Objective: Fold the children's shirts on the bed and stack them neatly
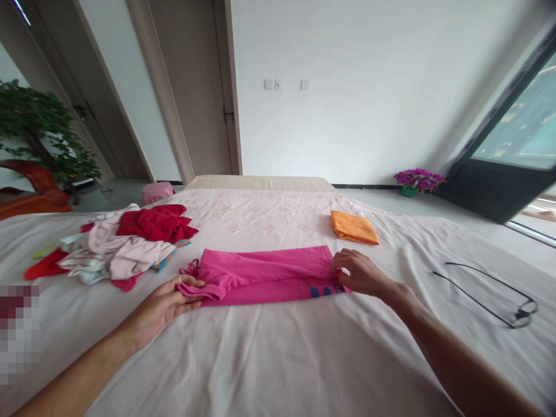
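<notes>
A bright pink garment [264,269] lies folded into a long strip on the bed, with a drawstring at its left end and dark blue print near its lower right corner. I cannot tell exactly what kind of garment it is. My left hand [167,304] grips a flap at the left end, thumb on top and fingers beneath. At the other end, my right hand [356,269] pinches the edge of the cloth beside the print. Beyond my right hand sits a folded orange cloth [355,227].
A heap of crumpled clothes [130,246] lies on the left of the pale bedsheet [278,359]. Black-framed glasses [521,313] rest at the right. Past the bed are a pink stool [158,191], a leafy plant [39,127] and purple flowers [419,180].
</notes>
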`<action>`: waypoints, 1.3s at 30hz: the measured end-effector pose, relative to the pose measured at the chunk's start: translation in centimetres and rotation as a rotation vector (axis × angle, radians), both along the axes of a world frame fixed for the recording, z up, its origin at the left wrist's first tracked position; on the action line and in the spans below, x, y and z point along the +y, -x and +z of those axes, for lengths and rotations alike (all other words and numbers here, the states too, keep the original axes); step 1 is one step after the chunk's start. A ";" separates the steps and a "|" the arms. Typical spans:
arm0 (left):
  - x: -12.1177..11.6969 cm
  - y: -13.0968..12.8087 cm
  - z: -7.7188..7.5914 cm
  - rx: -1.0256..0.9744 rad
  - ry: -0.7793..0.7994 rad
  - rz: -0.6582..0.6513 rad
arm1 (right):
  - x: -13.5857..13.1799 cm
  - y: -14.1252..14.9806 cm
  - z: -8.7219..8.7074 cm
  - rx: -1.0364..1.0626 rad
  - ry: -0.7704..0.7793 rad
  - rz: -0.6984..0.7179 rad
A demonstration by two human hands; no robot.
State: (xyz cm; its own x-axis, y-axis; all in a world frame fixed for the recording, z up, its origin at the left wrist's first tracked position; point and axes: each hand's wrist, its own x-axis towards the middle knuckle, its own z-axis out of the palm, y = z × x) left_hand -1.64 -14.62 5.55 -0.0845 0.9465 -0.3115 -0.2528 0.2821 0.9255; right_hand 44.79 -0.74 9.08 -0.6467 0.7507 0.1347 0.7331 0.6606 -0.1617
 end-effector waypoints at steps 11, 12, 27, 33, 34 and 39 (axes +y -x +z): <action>3.3 2.4 2.4 0.584 0.014 0.011 | -2.0 11.7 -0.1 0.172 0.112 0.282; 3.7 2.1 2.3 0.602 0.009 0.015 | -2.3 13.2 -0.3 0.182 0.096 0.308; 6.1 0.5 2.8 0.503 0.019 -0.143 | -3.7 24.7 -3.7 0.129 -0.048 0.142; 6.2 -0.3 2.8 0.072 -0.022 0.014 | -3.0 23.7 -1.8 0.375 -0.071 0.052; 6.2 -0.4 2.7 0.000 -0.021 0.017 | -2.9 23.6 -1.6 0.404 -0.077 0.060; 5.7 -0.3 2.0 -0.148 0.054 0.045 | -2.7 23.2 -2.5 0.357 -0.084 0.234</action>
State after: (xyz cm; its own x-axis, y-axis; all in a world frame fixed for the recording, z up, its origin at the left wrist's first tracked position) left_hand -1.35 -8.92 7.51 -0.0761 0.9242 -0.3743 -0.3984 0.3160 0.8611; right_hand 21.59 -3.48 6.61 -0.6997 0.5663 0.4355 0.4700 0.8240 -0.3163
